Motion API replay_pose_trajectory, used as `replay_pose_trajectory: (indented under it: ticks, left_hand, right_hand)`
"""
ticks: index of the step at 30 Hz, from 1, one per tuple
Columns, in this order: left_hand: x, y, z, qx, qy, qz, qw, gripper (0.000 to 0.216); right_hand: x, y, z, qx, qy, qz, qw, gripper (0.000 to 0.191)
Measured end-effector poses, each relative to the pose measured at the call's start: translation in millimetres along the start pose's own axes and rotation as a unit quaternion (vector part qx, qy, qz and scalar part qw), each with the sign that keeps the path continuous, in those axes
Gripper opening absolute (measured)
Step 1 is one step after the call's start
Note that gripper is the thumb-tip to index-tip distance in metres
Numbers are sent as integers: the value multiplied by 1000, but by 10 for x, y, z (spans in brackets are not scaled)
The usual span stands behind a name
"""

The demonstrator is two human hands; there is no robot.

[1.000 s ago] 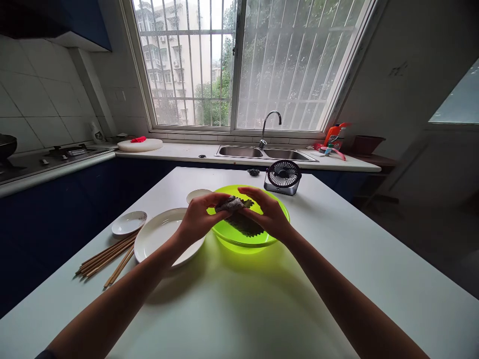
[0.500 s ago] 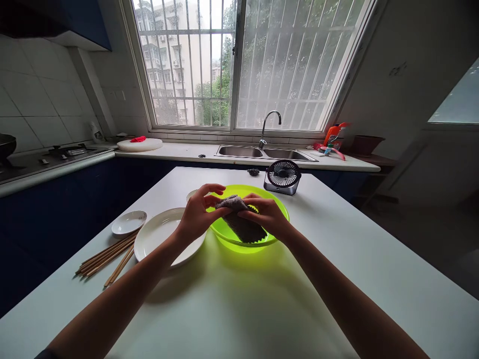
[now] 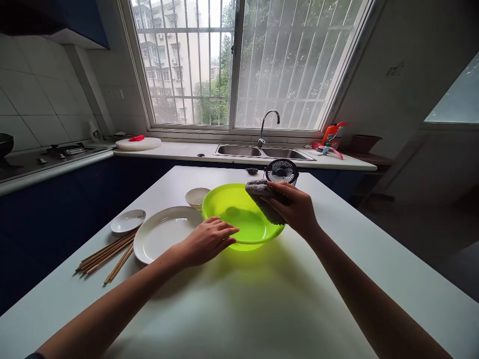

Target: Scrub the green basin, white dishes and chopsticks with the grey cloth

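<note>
A folded dark grey cloth point(image 3: 265, 198) is pinched in my right hand point(image 3: 297, 207), over the right side of a bright green plastic basin point(image 3: 220, 209). Its lower edge looks scalloped. My left hand point(image 3: 207, 242), palm down with its fingers stretched out, is at the basin's front left rim and holds nothing I can see. Whether its fingertips touch the rim I cannot tell. Just left of that hand lies a large white plate point(image 3: 160, 232). A small bowl point(image 3: 197, 197) stands behind the plate, against the basin's left side.
Wooden chopsticks point(image 3: 107, 254) and a small white dish point(image 3: 128, 221) lie left of the plate. Behind the basin are a small black fan point(image 3: 281, 171) and a dark scouring pad point(image 3: 252, 171). A double sink point(image 3: 239, 150) is in the counter under the window.
My left hand has let go of the cloth and moved down to the basin's front rim. My right hand has carried the cloth to the right, uncovering the basin's inside and the small bowl.
</note>
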State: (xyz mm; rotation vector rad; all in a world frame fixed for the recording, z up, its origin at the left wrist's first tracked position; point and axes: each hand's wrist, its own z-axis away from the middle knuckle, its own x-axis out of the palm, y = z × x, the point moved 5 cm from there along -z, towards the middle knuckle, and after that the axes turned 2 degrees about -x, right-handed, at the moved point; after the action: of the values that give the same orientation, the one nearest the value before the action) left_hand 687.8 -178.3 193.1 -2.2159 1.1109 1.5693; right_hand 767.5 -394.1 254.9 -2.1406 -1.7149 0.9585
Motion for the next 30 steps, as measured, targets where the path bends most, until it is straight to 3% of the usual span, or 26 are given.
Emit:
replay_pose_trajectory:
  ticks: [7, 11, 16, 22, 24, 27, 30]
  left_hand:
    - [96, 126, 15, 54, 18, -114, 992, 38]
    - [121, 218, 72, 78, 30, -187, 979, 37]
    - [141, 278, 101, 95, 38, -227, 968, 36]
    - [149, 296, 137, 129, 42, -227, 964, 31]
    - [155, 313, 150, 148, 45, -225, 962, 30]
    - [172, 349, 160, 167, 49, -234, 956, 29]
    - [192, 395, 163, 178, 55, -248, 951, 28]
  right_hand:
    - [223, -23, 335, -219, -90, 130, 963, 27]
    - [263, -60, 487, -268, -107, 157, 945, 34]
    - [233, -81, 593, -263, -107, 142, 948, 35]
    - [102, -35, 528, -120, -48, 75, 989, 25]
    - [55, -70, 503, -102, -23, 78, 992, 25]
    - [88, -209, 519, -139, -46, 144, 979, 24]
    - [201, -407, 591, -211, -117, 247, 939, 24]
